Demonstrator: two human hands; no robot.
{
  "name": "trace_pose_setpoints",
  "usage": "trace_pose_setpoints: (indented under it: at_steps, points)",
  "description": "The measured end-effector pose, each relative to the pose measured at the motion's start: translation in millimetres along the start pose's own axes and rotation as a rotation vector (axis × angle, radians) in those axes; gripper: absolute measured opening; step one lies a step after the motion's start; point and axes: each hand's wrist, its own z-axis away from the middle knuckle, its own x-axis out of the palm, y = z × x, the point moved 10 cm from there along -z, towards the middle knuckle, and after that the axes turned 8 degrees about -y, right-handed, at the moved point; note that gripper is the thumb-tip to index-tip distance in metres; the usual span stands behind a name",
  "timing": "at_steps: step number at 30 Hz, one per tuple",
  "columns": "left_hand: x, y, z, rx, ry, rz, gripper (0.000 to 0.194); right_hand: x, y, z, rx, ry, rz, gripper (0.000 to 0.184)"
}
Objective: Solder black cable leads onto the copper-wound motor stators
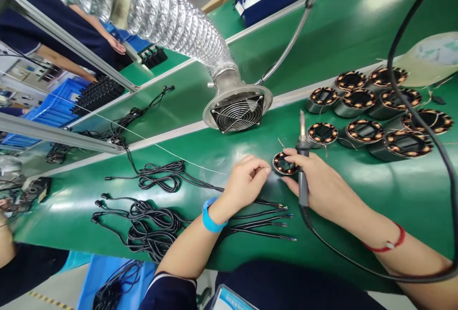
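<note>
My right hand (318, 181) is wrapped round a soldering iron (303, 186), its tip pointing up and away from me. Fingers of the same hand also touch a small stator (281, 163) with copper windings, which rests on the green bench. Just left of that stator, my left hand (246, 181) is closed in a pinch. A thin solder wire (189, 159) runs from the upper left into the left hand; its end at the fingertips is too small to see. Black power cords (257, 226) with stripped coloured ends lie beneath my left forearm.
More wound stators (358, 98) stand grouped at the right. Behind my hands hangs a fume extractor fan (238, 113) on a silver duct (171, 14). Coiled cords (150, 224) cover the left bench. The iron's black cable loops at right. Co-workers' arms (96, 24) show across the bench.
</note>
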Motion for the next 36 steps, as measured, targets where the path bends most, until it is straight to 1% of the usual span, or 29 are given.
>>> trace_pose_setpoints:
  at_steps: [3, 8, 12, 21, 25, 27, 32, 36]
  points:
    - [8.3, 7.2, 7.1, 0.042, -0.037, -0.135, 0.018, 0.4, 5.3, 1.9, 0.013, -0.002, -0.049, 0.024]
    - [20.0, 1.9, 7.5, -0.004, -0.043, -0.259, 0.02, 5.5, 14.1, 3.5, 0.051, -0.05, -0.089, 0.025]
    - [23.0, -1.8, 5.7, -0.04, -0.032, -0.26, 0.02, 5.7, 15.9, 3.7, 0.065, -0.055, -0.094, 0.022]
    - [19.9, -3.5, 4.6, -0.062, 0.005, -0.232, 0.018, 3.0, 11.7, 4.3, 0.031, -0.018, -0.102, 0.022]
    - [23.0, -2.1, 4.0, -0.063, -0.007, -0.294, 0.017, 3.3, 11.6, 4.1, 0.031, -0.024, -0.089, 0.023]
    - [26.6, 2.8, 3.1, -0.031, -0.019, -0.377, 0.017, 3.5, 11.6, 4.3, 0.032, -0.025, -0.083, 0.023]
    - [39.2, 13.6, 0.9, 0.08, -0.033, -0.679, 0.023, 6.5, 15.5, 8.0, 0.058, -0.029, -0.131, 0.028]
    - [50.8, 16.5, 1.2, 0.17, -0.045, -0.804, 0.029, 15.6, 16.6, 9.6, 0.064, -0.097, -0.145, 0.036]
